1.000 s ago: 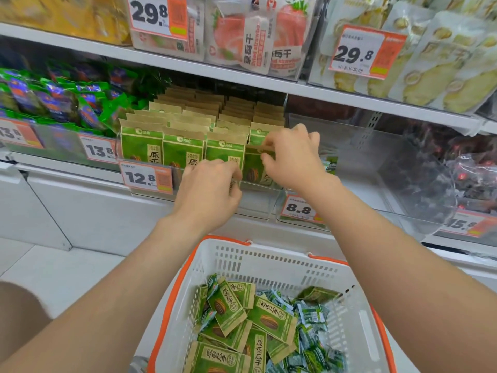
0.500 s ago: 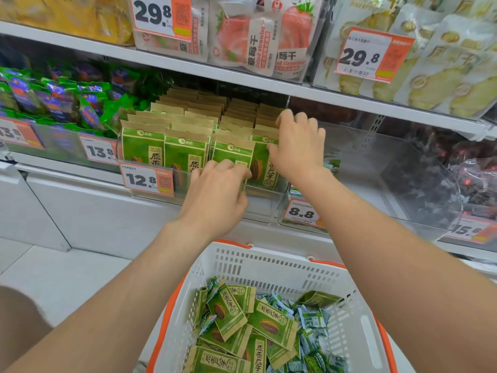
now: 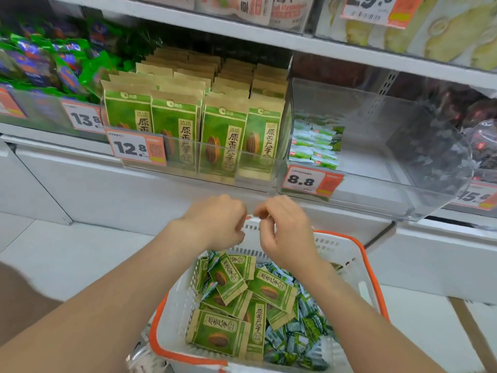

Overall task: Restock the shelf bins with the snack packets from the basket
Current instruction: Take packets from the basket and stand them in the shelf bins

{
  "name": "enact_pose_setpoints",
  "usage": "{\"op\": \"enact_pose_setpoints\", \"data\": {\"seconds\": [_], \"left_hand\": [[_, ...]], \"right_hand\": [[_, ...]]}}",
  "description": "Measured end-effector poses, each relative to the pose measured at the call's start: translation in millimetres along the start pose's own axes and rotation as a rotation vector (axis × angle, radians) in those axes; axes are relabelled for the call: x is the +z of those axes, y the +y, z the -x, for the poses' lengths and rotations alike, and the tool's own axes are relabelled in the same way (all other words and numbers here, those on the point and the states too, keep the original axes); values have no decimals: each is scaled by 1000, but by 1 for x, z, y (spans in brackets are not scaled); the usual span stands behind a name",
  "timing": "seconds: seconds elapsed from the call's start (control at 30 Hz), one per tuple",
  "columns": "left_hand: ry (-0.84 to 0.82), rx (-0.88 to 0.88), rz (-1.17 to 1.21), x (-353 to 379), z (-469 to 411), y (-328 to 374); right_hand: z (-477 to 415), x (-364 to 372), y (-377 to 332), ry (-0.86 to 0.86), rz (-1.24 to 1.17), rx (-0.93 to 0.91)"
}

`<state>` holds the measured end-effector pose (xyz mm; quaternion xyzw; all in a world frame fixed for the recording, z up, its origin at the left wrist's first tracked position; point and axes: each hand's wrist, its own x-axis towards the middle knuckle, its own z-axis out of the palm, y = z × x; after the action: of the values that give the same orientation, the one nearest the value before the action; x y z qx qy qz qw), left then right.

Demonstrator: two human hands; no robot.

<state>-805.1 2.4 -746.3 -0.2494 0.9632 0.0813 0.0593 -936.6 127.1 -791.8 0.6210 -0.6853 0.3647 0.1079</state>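
Note:
A white basket with an orange rim stands below the shelf. It holds several green-and-tan sunflower seed packets and a heap of small green-and-white sachets. Above it, a clear shelf bin is packed with upright rows of the same seed packets. To its right a second clear bin has a few small sachets at its left side. My left hand and my right hand hang over the basket's far edge, fingers loosely curled, holding nothing.
Price tags 12.8 and 8.8 hang on the bin fronts. Green and purple snack bags fill the bin at left, dark red packets lie at right. An upper shelf carries dried fruit bags. White floor lies at left.
Both hands have come down from the seed packets in the shelf bin to just above the basket. The front row of packets now stands upright and untouched.

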Motion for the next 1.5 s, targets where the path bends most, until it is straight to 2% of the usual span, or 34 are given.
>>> {"op": "enact_pose_setpoints", "data": {"seconds": [0.1, 0.17, 0.27, 0.33, 0.43, 0.57, 0.63, 0.77, 0.83, 0.9, 1.0, 1.2, 1.23, 1.37, 1.43, 1.5], "left_hand": [[-294, 12, -32, 27, 5, 1], [-423, -3, -19, 46, 5, -1], [-506, -32, -5, 68, 4, -7], [-517, -45, 3, 73, 3, -10], [-502, -49, -12, 74, 0, -13], [-502, -65, -4, 73, -4, -15], [-512, -71, -5, 71, -5, -15], [-515, -91, 13, 62, -5, -14], [-512, -106, 15, 58, -4, -15], [-493, -122, 9, 53, -5, -17], [-452, -161, 2, 46, -5, -19], [-334, -316, 144, 15, 7, -19], [-298, -340, 233, 5, 11, -15], [-145, -391, 936, -10, 15, -13], [-109, -343, 1053, -11, 17, -14], [-46, -307, 1043, -14, 19, -13]], "right_hand": [[44, 30, 26, -389, 45, 225], [70, 49, 40, -584, 61, 328], [102, 77, 48, -842, 40, 457], [117, 94, 44, -955, -14, 539], [128, 116, 35, -935, -60, 691], [122, 131, 30, -736, -59, 848], [115, 134, 29, -692, -89, 945], [97, 125, 21, -757, -413, 1256], [86, 115, 17, -742, -572, 1398], [76, 104, 15, -683, -678, 1463], [62, 85, 15, -623, -760, 1410], [46, 40, 14, -667, -1052, 1136], [45, 33, 12, -681, -1098, 1084], [45, 14, 5, -719, -1070, 962], [43, 7, 1, -727, -975, 915], [39, 0, -2, -700, -886, 846]]}}
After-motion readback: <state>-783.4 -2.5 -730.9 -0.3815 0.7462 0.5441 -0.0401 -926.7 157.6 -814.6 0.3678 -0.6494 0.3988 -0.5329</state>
